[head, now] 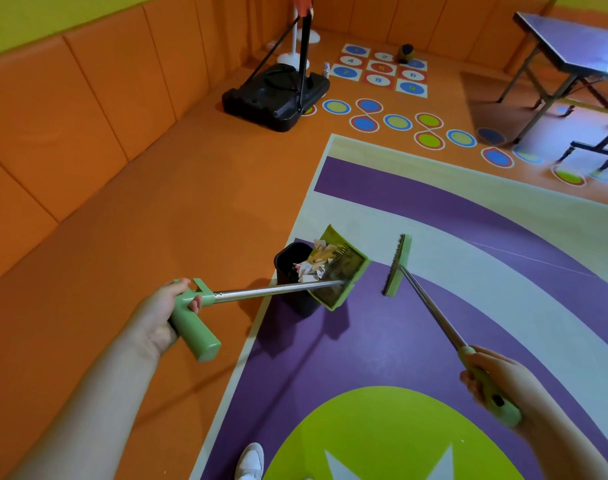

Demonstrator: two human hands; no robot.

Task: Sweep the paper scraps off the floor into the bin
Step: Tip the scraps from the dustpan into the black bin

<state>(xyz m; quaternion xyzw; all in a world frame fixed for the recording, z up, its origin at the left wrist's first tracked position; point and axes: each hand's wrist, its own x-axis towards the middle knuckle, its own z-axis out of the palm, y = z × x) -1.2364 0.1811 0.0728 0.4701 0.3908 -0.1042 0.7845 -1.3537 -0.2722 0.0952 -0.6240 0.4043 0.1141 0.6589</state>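
My left hand point(164, 317) grips the green handle of a long-handled green dustpan point(344, 268). The pan is lifted and tilted over a small black bin point(290, 259) standing at the edge of the purple floor mat. Crumpled paper scraps point(316, 261) lie at the pan's lip, spilling toward the bin's mouth. My right hand point(500, 379) holds the green grip of a broom point(397, 266), whose head hangs just right of the dustpan, lifted above the floor.
A black basketball-stand base point(274, 95) sits by the orange padded wall at the back. A folding table point(572, 57) stands at the far right. Numbered floor tiles and coloured circles mark the orange floor. My white shoe point(250, 460) is at the bottom.
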